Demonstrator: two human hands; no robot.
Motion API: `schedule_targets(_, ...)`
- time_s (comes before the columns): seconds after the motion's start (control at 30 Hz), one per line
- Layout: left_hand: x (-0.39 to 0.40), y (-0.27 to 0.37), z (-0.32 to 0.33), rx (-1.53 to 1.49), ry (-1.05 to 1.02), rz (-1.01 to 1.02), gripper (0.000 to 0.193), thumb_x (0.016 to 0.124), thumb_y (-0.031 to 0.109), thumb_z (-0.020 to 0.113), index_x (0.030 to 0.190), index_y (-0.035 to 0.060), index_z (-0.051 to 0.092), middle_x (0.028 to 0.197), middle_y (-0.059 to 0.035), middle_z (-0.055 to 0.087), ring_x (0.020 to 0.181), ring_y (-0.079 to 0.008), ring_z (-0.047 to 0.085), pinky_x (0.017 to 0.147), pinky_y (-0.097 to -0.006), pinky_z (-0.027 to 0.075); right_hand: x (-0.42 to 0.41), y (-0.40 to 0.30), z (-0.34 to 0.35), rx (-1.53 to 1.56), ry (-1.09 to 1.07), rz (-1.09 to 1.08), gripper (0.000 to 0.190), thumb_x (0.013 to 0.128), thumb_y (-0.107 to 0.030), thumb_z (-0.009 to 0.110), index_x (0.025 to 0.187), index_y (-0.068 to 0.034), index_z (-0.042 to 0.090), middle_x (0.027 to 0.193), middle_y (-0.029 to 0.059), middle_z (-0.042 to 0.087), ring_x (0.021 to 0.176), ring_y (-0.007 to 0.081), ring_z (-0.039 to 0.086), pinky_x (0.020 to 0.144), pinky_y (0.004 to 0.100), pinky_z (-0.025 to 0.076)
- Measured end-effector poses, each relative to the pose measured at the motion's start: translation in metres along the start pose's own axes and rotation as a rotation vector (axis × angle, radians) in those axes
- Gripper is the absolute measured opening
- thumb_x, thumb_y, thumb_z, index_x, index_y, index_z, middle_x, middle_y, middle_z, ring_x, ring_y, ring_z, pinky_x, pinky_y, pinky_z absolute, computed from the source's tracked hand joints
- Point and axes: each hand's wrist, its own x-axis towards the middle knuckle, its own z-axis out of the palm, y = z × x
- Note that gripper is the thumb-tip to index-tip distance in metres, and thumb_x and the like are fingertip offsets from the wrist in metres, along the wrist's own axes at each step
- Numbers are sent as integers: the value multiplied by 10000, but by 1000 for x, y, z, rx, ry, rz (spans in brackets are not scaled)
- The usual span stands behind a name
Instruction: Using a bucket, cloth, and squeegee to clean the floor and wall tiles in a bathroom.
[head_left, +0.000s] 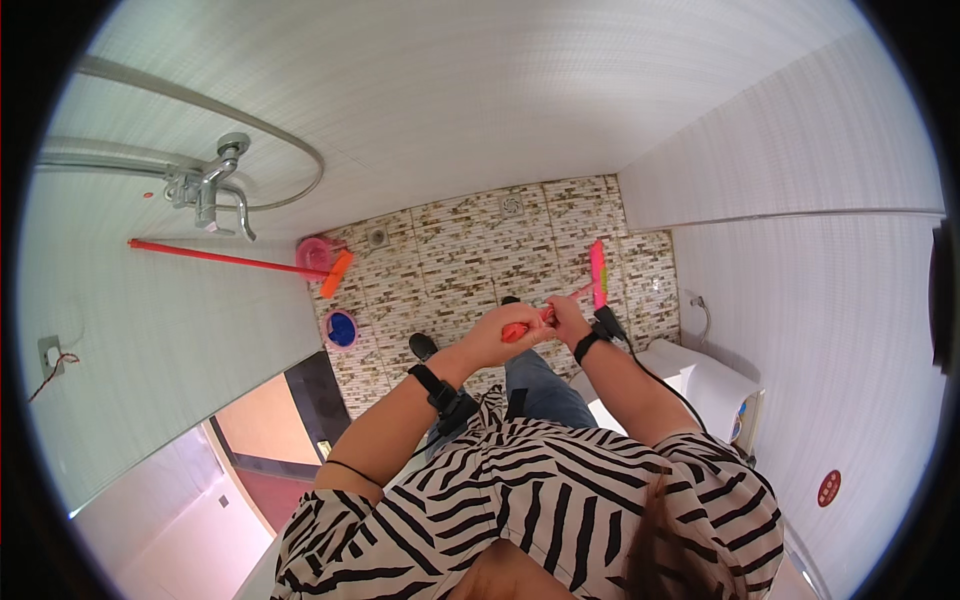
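Note:
Both hands grip the red handle (514, 332) of a pink-headed floor broom or brush. My left hand (504, 334) is closed around the handle near its end, and my right hand (565, 321) holds it just beside, a little lower down the shaft. The long pink head (598, 274) with a green patch rests on the patterned tile floor (480, 262), ahead and to the right of my feet. Part of the shaft is hidden behind my right hand. Each wrist wears a black strap with a small device.
An orange-headed floor tool (337, 274) with a red pole leans at the left wall by a pink basin (313, 257). Nearby stands a pink-rimmed container (341, 330), blue inside. Floor drains (511, 205) lie along the far wall. A chrome shower mixer (206, 191) and a white toilet (697, 375) flank the floor.

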Motion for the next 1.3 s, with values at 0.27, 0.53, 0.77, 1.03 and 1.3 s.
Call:
schedule_targets(0.27, -52, 63, -33, 385, 212, -64, 182, 832, 152, 722, 790, 32, 592, 811, -102, 602, 751, -264, 601, 702, -335, 480, -41, 16, 160, 61, -189, 72, 147, 844, -124, 573, 766, -104, 450, 572, 28, 456, 460, 154, 450, 392, 310, 321)
schedule_targets(0.53, -57, 133, -50, 562, 159, -99, 208, 787, 121, 754, 743, 33, 571, 806, -111, 619, 851, -295, 647, 733, -369, 506, -82, 7, 236, 305, -459, 89, 153, 869, -72, 567, 883, -102, 417, 606, 12, 447, 461, 138, 431, 416, 305, 362)
schedule_targets(0.77, -29, 119, -31, 279, 26, 109, 174, 767, 73, 765, 781, 47, 593, 790, -76, 633, 969, -290, 649, 850, -377, 506, -107, -35, 136, 241, -220, -149, 212, 843, -75, 629, 949, -148, 461, 688, -13, 462, 567, 116, 509, 451, 269, 391)
schedule_targets(1.03, 89, -15, 25, -196, 192, 51, 96, 906, 103, 643, 865, 40, 584, 987, -54, 637, 1002, -193, 591, 895, -313, 441, 18, -140, -4, -116, 128, -330, 123, 838, -180, 553, 790, -128, 452, 517, 23, 469, 381, 133, 429, 346, 294, 307)
schedule_targets(1.3, 33, 7, -15, 146, 403, -66, 106, 884, 105, 670, 945, 20, 650, 937, -81, 653, 893, -185, 620, 817, -300, 478, 49, -73, 71, -269, -42, -232, 180, 830, -217, 589, 811, -80, 474, 579, 61, 514, 410, 162, 465, 343, 301, 359)
